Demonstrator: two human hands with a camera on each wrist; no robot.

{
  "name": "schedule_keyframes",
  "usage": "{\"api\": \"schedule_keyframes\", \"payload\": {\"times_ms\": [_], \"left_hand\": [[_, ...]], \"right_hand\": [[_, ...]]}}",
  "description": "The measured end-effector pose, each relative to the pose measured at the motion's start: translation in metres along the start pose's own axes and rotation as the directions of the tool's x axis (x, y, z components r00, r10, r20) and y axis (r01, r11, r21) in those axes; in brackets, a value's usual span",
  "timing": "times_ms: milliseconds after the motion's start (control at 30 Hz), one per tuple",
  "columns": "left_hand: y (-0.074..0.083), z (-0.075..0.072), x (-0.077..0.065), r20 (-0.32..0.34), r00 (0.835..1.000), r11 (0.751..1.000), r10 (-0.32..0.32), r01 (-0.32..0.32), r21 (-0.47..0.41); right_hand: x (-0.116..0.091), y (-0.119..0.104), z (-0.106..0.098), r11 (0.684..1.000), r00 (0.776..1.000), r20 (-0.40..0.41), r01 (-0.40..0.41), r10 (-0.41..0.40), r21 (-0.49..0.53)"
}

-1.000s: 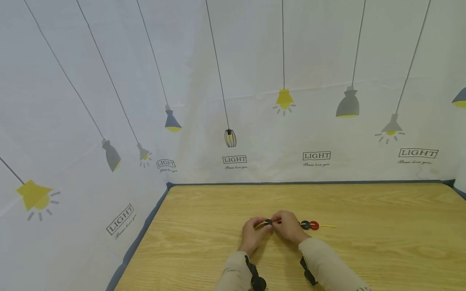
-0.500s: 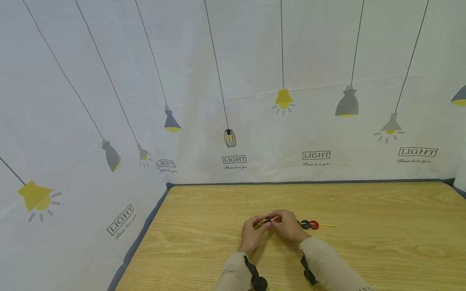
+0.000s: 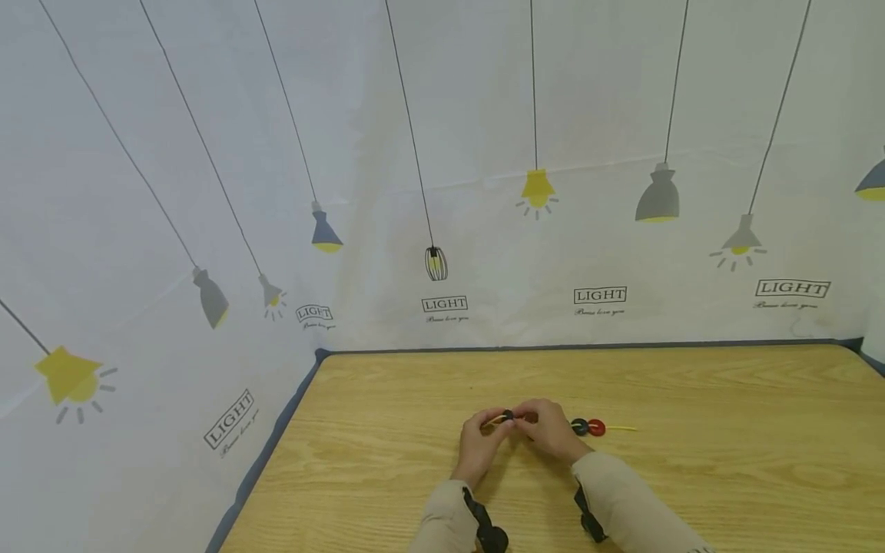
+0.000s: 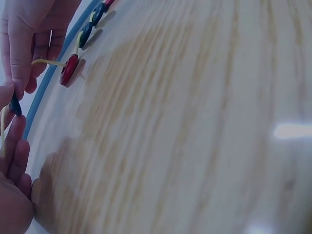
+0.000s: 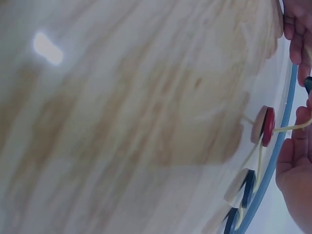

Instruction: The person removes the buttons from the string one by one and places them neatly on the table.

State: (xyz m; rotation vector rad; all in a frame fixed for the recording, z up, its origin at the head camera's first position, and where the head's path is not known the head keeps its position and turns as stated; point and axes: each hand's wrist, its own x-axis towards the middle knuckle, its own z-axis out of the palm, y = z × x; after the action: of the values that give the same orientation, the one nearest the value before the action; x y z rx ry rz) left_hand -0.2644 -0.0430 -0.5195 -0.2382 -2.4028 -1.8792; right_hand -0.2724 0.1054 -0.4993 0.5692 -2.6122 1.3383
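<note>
A small dark button (image 3: 508, 415) with yellow cord (image 3: 495, 420) through it is held up between the two hands. The left hand (image 3: 479, 445) pinches it from the left, thumb and fingertips at its edge, with cord running in the gap behind. From the other side the right hand (image 3: 551, 432) pinches the same button with thumb and forefinger. In the left wrist view the dark button (image 4: 15, 105) sits between the meeting fingertips. More cord runs from the right hand to a red button (image 5: 268, 126), which the right hand hides in the head view.
Further along the cord, right of the right hand, lie a dark button (image 3: 579, 427) and a red button (image 3: 597, 428), then a loose cord end (image 3: 625, 428). They rest on the wood-grain table (image 3: 387, 461). A white lamp-print sheet (image 3: 498, 253) stands behind.
The held button has shifted slightly up and left, and turned between the fingertips. The hands have barely moved; the buttons on the table stay put.
</note>
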Motion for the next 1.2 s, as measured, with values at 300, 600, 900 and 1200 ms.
{"api": "schedule_keyframes", "payload": {"times_ms": [300,600,900,1200], "left_hand": [[0.003,0.0,-0.001,0.014,1.0,1.0,0.006,-0.005,-0.027],[0.01,-0.001,0.0,0.038,0.999,0.997,-0.025,0.027,-0.073],[0.011,-0.006,0.002,0.047,0.999,1.0,-0.019,0.02,-0.022],[0.011,-0.011,0.003,0.031,0.999,0.999,-0.04,0.04,-0.005]], "right_hand": [[-0.002,-0.002,-0.003,0.999,1.0,0.009,-0.016,0.016,0.048],[-0.003,0.0,-0.006,0.998,1.0,0.007,-0.022,0.021,0.053],[-0.005,0.002,-0.01,0.998,0.997,-0.018,-0.069,0.069,0.014],[-0.006,0.003,-0.013,0.986,0.986,-0.007,-0.167,0.167,0.024]]}}
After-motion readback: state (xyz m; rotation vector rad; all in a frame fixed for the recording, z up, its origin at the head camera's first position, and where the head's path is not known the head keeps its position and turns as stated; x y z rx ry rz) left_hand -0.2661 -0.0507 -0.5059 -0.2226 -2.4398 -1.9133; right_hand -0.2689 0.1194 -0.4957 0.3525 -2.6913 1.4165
